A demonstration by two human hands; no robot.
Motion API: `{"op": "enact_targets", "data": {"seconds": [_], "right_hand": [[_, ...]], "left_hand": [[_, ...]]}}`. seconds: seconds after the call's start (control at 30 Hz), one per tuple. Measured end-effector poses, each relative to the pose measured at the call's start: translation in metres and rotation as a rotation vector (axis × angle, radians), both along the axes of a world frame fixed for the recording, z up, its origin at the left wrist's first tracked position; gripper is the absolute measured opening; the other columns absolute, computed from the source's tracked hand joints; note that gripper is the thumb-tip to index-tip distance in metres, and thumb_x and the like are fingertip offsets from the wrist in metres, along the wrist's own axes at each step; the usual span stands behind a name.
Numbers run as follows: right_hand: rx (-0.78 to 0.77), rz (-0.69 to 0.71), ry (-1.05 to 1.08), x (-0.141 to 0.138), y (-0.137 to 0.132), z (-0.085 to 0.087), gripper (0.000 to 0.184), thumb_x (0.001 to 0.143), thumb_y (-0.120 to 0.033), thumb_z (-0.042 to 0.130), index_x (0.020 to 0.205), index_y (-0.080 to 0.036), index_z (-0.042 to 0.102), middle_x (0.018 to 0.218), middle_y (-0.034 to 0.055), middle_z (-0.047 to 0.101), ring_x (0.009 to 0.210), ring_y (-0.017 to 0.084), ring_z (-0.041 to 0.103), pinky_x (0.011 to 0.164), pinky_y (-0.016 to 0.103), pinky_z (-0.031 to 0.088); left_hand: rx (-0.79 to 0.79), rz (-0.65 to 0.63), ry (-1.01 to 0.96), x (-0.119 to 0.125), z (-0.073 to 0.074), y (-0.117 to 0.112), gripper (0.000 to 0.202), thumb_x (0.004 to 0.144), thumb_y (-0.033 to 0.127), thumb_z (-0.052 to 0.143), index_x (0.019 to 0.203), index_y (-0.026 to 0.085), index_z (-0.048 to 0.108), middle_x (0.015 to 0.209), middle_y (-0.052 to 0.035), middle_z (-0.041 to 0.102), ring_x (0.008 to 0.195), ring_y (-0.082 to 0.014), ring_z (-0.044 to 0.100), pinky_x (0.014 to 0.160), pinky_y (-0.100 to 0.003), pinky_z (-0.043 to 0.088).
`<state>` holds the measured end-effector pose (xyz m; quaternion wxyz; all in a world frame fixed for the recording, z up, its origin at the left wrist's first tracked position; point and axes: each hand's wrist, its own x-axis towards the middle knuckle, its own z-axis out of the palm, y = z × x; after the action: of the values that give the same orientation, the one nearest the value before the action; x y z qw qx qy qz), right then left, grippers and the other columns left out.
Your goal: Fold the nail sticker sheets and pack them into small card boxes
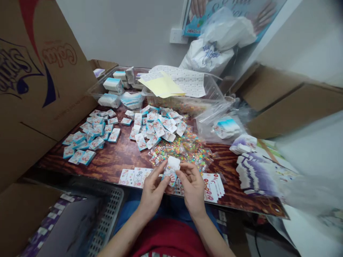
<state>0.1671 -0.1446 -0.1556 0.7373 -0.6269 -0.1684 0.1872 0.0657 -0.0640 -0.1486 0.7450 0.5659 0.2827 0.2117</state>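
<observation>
Both hands meet over the near edge of a dark wood-grain table point(115, 159). My left hand point(154, 185) and my right hand point(191, 182) pinch one small white and blue box point(172, 167) between their fingertips, its white flap standing open on top. Just beyond the box lies a heap of small clear packets with coloured bits point(187, 148). Flat printed cards point(134, 176) lie to the left of my left hand and more cards point(213, 187) to the right of my right hand.
Several small blue-and-white boxes lie in piles at left point(91, 137) and centre point(154, 126). Clear tubs point(118, 89) hold box stacks at the back, with yellow paper point(160, 85). Purple flat cartons point(253, 171) fan at right. Cardboard boxes point(40, 82) flank the table; a grey basket point(107, 214) sits below left.
</observation>
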Motion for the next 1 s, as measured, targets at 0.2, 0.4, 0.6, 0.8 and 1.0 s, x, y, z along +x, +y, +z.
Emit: {"op": "enact_targets", "data": {"seconds": [0.2,0.4,0.6,0.8,1.0], "right_hand": [[-0.117,0.157,-0.054,0.011,-0.008,-0.005,0.015,0.081,-0.034,0.070,0.077,-0.020,0.071,0.074,0.0013,0.066,0.070,0.017,0.058,0.064,0.027,0.046],[-0.100,0.272,0.054,0.010,-0.013,-0.007,0.028,0.085,-0.037,0.067,0.109,-0.025,0.061,0.076,-0.0023,0.063,0.070,0.016,0.059,0.065,0.026,0.046],[-0.136,0.423,0.036,0.018,-0.018,0.005,0.017,0.083,-0.037,0.070,0.091,-0.022,0.069,0.090,0.0022,0.066,0.086,0.019,0.061,0.077,0.028,0.046],[-0.043,0.349,0.143,0.012,-0.014,0.003,0.020,0.083,-0.041,0.071,0.080,-0.022,0.064,0.093,0.0033,0.068,0.088,0.020,0.061,0.078,0.029,0.047],[-0.134,0.365,0.136,0.014,-0.014,0.002,0.019,0.079,-0.036,0.074,0.088,-0.021,0.067,0.082,0.0003,0.064,0.078,0.017,0.057,0.071,0.026,0.045]], "left_hand": [[0.071,-0.090,0.050,-0.002,0.000,0.010,0.035,0.083,0.037,0.068,0.114,0.022,0.066,0.078,0.0024,0.050,0.062,-0.0095,0.056,0.054,-0.021,0.053],[0.031,-0.118,0.150,-0.004,0.000,0.010,0.033,0.081,0.037,0.067,0.108,0.020,0.062,0.080,0.0038,0.052,0.052,-0.0091,0.060,0.047,-0.021,0.053],[0.071,-0.086,0.152,-0.006,-0.003,0.007,0.031,0.082,0.034,0.065,0.108,0.021,0.055,0.082,0.0038,0.053,0.057,-0.0093,0.060,0.048,-0.021,0.053],[0.110,-0.090,0.147,-0.007,-0.007,0.007,0.034,0.083,0.032,0.065,0.110,0.024,0.047,0.089,0.0028,0.054,0.062,-0.0099,0.059,0.050,-0.021,0.051],[0.238,-0.127,0.207,-0.011,-0.011,0.011,0.036,0.084,0.028,0.063,0.116,0.024,0.046,0.090,0.0015,0.058,0.063,-0.0109,0.057,0.056,-0.022,0.046]]}}
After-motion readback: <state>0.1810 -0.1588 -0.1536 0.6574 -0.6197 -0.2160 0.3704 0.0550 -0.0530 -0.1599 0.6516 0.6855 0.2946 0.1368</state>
